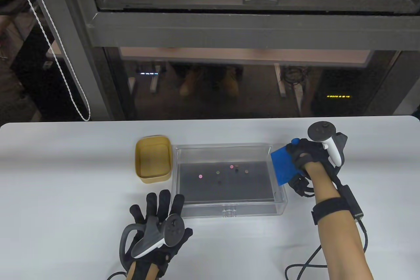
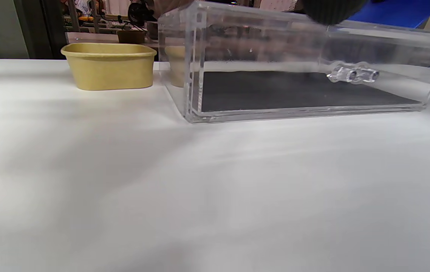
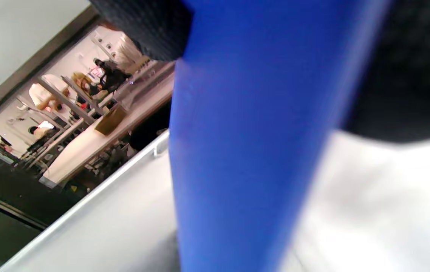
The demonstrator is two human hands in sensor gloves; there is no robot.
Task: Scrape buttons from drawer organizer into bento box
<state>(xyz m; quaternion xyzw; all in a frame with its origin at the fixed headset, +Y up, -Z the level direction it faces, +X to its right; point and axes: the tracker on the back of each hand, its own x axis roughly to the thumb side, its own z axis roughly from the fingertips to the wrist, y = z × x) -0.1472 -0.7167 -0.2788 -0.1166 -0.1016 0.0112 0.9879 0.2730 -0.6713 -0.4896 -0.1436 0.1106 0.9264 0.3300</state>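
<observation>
Buttons [image 1: 231,166] lie in the organizer [image 1: 229,209]; right hand [image 1: 303,158] holds a scraper [image 1: 282,166].

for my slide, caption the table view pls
Right hand holds blue scraper at button-strewn organizer; left hand rests nearby.

Nothing here can really be read. The drawer organizer [image 1: 229,180], the bento box [image 1: 153,159] and the blue scraper [image 1: 283,165] carry no label or brand that I can see. Behind the glass past the table, a dark unit [image 1: 338,96] shows a small row of yellow lit characters, too tiny to make out. Two more faint lit strips glow back there, equally illegible.
</observation>
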